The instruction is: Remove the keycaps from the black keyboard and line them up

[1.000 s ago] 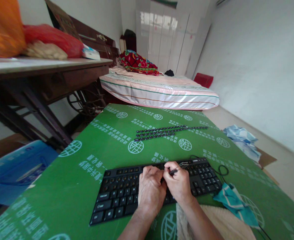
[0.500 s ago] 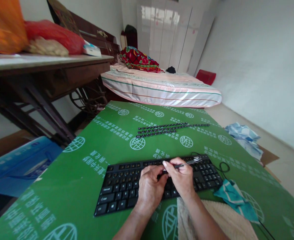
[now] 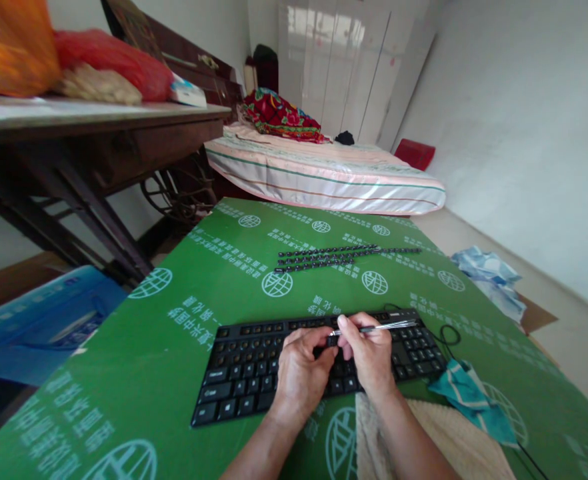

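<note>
A black keyboard (image 3: 254, 370) lies on the green printed board (image 3: 164, 347) in front of me. My left hand (image 3: 301, 373) rests curled on the middle keys, its fingertips pinching something small and dark that I cannot name. My right hand (image 3: 371, 357) is closed on a thin metal tool (image 3: 384, 327) with a dark grip, its bright tip pointing right above the keys. Both hands meet over the keyboard's upper middle rows.
Three rows of loose black keycaps (image 3: 339, 257) lie farther back on the board. A teal cloth (image 3: 467, 397) and a cream towel (image 3: 449, 440) sit at the right front. The keyboard cable (image 3: 444, 333) loops right. A dark wooden table (image 3: 99, 133) stands left, a mattress (image 3: 324, 177) behind.
My right hand has lifted slightly and turned the tool more level, its tip swinging out to the right. The left hand stays on the keys. My head has shifted a little.
</note>
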Demonstrator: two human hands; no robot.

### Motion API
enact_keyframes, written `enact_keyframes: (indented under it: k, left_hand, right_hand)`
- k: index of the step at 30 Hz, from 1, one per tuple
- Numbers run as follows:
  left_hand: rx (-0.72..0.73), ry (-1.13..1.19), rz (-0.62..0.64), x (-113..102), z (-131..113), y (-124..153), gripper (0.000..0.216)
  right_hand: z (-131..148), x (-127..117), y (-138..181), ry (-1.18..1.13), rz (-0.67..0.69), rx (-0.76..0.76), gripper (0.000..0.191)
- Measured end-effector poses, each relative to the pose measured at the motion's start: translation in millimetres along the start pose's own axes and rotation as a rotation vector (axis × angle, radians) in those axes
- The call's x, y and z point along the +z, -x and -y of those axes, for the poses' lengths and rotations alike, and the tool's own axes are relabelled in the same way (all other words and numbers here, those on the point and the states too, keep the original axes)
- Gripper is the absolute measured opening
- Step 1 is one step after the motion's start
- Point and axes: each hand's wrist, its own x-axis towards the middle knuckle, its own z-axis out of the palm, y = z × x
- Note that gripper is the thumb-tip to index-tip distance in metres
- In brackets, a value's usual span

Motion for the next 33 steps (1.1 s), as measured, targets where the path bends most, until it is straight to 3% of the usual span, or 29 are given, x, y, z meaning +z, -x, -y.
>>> enact_keyframes:
  k: [6,16,20,26,33]
  left_hand:
    - [-0.004,0.049,-0.033,0,4,1,0.037]
    - [-0.047,0.238,-0.106,4,14,3,0.018]
    - [-0.079,0.298,-0.114,3,11,3,0.020]
    - [-0.075,0.334,-0.132,1,8,5,0.019]
    - [-0.080,0.360,-0.155,-2,7,6,0.013]
  right_hand:
    - [-7,-1,-1,-0.181,-0.043,0.033,0.034]
    - [-8,-6,-2,-0.152,-0.038,0.048,0.033]
    - [3,-12,-2,0.109,0.044,-0.050,0.030]
    - [29,-18,-1,0.589,0.262,-0.458,0.025]
    - [46,-17,-3,1.021,0.285,-0.628,0.027]
